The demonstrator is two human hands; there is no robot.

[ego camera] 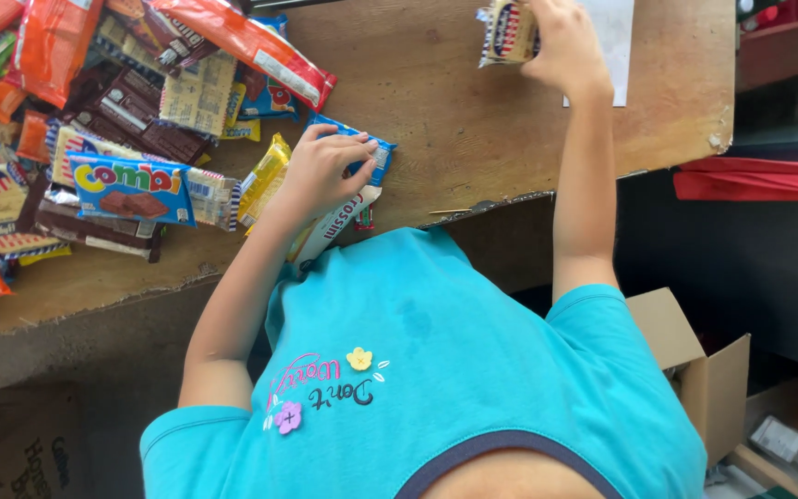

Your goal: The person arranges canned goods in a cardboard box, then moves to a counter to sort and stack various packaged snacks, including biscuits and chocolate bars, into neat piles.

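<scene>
**Hands spread across a snack-strewn wooden desk**

The desk (473,120) was worn brown wood, its near edge chipped and ragged. A heap of glossy snack wrappers (131,120) covered its left end: crinkled orange foil bags, flat brown bars, a blue rectangular biscuit pack (131,189) and a yellow packet (265,176).

The left hand (320,171) lay palm down near the near edge of the desk, fingers curled together and pressing on a blue-and-white wrapped packet (376,157) at the fringe of the heap. A long white wrapper (334,226) stuck out beneath the wrist, overhanging the edge.

The right hand (561,42) reached to the far edge of the desk, fingers closed around a small crinkly packet (508,32) with pale, dark-striped wrapping, held beside a white sheet of paper (616,37).

An open cardboard box (695,370) stood on the floor below the desk's right corner.
</scene>
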